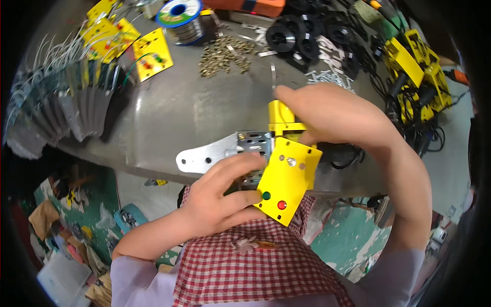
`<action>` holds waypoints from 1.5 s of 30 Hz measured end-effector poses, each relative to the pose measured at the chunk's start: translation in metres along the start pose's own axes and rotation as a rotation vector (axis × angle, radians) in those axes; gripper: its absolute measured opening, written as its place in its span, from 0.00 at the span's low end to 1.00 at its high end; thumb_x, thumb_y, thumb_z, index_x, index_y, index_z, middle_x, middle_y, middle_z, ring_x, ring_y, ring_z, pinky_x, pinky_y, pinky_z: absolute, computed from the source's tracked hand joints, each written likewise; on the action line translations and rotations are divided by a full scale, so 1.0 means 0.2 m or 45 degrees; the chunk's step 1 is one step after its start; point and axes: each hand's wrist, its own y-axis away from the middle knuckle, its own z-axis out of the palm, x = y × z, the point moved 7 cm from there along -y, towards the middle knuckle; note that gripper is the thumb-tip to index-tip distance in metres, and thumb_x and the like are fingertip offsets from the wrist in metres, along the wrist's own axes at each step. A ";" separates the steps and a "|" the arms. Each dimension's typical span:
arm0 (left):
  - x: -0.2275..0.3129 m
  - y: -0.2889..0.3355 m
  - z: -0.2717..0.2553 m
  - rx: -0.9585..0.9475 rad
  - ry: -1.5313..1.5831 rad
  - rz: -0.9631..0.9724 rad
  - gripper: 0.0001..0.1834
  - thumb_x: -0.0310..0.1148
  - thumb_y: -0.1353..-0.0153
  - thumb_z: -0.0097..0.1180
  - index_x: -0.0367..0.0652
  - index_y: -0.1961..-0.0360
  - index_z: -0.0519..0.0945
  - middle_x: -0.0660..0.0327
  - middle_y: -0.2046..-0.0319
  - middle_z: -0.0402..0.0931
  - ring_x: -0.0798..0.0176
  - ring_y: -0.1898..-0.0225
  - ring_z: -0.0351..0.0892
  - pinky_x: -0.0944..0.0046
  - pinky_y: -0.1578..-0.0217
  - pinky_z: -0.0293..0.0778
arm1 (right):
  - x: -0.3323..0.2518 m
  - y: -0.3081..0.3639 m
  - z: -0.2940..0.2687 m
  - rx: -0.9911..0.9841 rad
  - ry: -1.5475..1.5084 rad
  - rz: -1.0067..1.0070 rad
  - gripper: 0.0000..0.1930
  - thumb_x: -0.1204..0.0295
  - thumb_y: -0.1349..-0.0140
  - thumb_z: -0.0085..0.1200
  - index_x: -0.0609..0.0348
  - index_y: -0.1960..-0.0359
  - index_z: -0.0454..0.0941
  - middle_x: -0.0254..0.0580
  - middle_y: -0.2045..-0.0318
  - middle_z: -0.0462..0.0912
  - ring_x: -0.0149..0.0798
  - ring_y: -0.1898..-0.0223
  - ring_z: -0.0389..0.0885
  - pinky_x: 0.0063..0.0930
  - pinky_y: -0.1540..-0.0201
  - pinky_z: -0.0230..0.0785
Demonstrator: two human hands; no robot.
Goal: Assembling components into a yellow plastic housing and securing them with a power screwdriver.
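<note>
Near the table's front edge lies a yellow panel (289,176) with a green and a red button, tilted and joined or held against a perforated metal bracket with a long flat arm (217,152). My left hand (212,192) is closed on the bracket and the panel's left edge, fingers curled over them. Behind the panel is a yellow plastic housing (280,113), gripped from the right by my right hand (319,112); its fingers are partly hidden. A thin metal strip (273,77) shows just beyond my right thumb; whether I hold it cannot be seen.
A solder spool (185,31) and a heap of small brass-coloured parts (225,56) are at the back. Wired yellow panels (153,53) and grey sheet pieces (82,102) fill the left. Black round parts (294,38), screws (330,78) and cabled yellow housings (417,71) crowd the right.
</note>
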 end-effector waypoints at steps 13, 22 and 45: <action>0.01 -0.13 0.06 -0.102 -0.057 0.062 0.21 0.39 0.59 0.73 0.43 0.73 0.72 0.45 0.44 0.72 0.40 0.44 0.73 0.51 0.47 0.72 | 0.06 0.01 0.02 0.188 -0.016 -0.009 0.20 0.70 0.57 0.67 0.63 0.62 0.74 0.50 0.72 0.83 0.52 0.66 0.83 0.42 0.66 0.74; 0.01 -0.14 0.04 -0.108 -0.051 0.066 0.22 0.42 0.59 0.73 0.42 0.72 0.72 0.47 0.44 0.72 0.42 0.46 0.73 0.50 0.47 0.71 | 0.08 0.12 -0.09 0.602 -0.723 0.048 0.10 0.68 0.45 0.58 0.62 0.66 0.81 0.52 0.74 0.82 0.52 0.69 0.82 0.36 0.66 0.73; 0.02 -0.21 0.04 -0.052 -0.236 0.082 0.36 0.61 0.64 0.69 0.38 0.69 0.72 0.43 0.45 0.70 0.38 0.47 0.71 0.46 0.47 0.69 | -0.19 0.53 0.14 0.509 -0.378 0.166 0.32 0.64 0.65 0.75 0.60 0.58 0.70 0.59 0.39 0.65 0.59 0.36 0.61 0.49 0.38 0.57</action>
